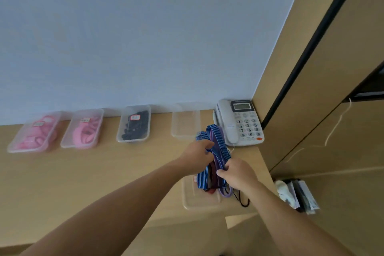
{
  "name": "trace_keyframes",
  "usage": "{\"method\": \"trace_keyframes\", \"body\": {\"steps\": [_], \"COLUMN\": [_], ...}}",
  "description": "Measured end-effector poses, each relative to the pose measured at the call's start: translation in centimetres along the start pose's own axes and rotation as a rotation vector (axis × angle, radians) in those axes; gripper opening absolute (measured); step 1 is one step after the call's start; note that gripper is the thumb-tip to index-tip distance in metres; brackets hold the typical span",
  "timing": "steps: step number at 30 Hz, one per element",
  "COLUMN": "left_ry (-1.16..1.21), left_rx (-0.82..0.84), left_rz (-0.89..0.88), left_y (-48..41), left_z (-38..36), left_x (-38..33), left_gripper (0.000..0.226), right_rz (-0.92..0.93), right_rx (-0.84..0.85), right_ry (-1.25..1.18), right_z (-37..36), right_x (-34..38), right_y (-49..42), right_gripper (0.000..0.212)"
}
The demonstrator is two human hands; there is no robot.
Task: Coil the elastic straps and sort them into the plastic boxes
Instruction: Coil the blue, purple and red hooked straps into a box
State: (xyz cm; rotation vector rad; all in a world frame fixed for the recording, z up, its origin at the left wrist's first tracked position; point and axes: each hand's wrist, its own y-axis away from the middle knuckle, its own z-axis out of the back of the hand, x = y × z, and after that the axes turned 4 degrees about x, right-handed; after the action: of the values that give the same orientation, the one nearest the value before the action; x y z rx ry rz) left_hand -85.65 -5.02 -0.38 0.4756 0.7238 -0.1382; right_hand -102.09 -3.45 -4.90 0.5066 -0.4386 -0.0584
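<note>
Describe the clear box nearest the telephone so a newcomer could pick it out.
Along the foot of the pale wall, four plastic boxes line the wooden desk, ending at a grey telephone. The wanted box is the last, beside that phone. It alone looks empty and unlabelled; the others hold pink straps or black straps.

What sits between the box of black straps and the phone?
In the head view, one clear box, which looks empty, stands between the black-strap box and the phone.
</note>
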Motion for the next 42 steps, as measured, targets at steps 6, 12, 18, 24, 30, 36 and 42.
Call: {"method": "trace_keyframes", "body": {"steps": [6,12,18,24,30,36,42], "left_ry": [-0.142,-0.302,-0.376,-0.181,0.04,0.268,0.368], "left_rx": [-0.094,-0.187,-0.301,-0.542,-0.425,-0.287,-0.13], "left_rz": [0.001,-0.157,-0.28,-0.161,-0.214,-0.444,-0.492], "left_y": [-0.1,0.1,1.4,2.7,3.8,5.9,7.4], "left_z": [1.1,3.8,8.0,11.5,12.8,14.7,15.5], "left_x": [-1.9,-5.9,-8.9,-11.5,-12.5,-12.0,-11.7], "left_gripper": [0.056,0.063,0.06,0.011,0.016,0.047,0.036], "right_rz": [0.113,0.355,0.52,0.581,0.707,0.75,0.704], "right_rx": [-0.09,-0.087,-0.106,-0.017,0.034,-0.007,-0.323], "right_ry": [0.007,-0.382,-0.463,-0.67,-0.977,-1.059,-0.91], "right_z": [3.6,10.3,15.1,20.0,22.1,21.8,20.8], "right_x": [1.2,3.8,4.8,4.9,6.8,9.9,12.5], "right_y": [0.5,2.5,5.1,7.8,8.8,9.0,9.4], "right_gripper": [0.026,0.017,0.007,0.015,0.01,0.021,0.022]}}
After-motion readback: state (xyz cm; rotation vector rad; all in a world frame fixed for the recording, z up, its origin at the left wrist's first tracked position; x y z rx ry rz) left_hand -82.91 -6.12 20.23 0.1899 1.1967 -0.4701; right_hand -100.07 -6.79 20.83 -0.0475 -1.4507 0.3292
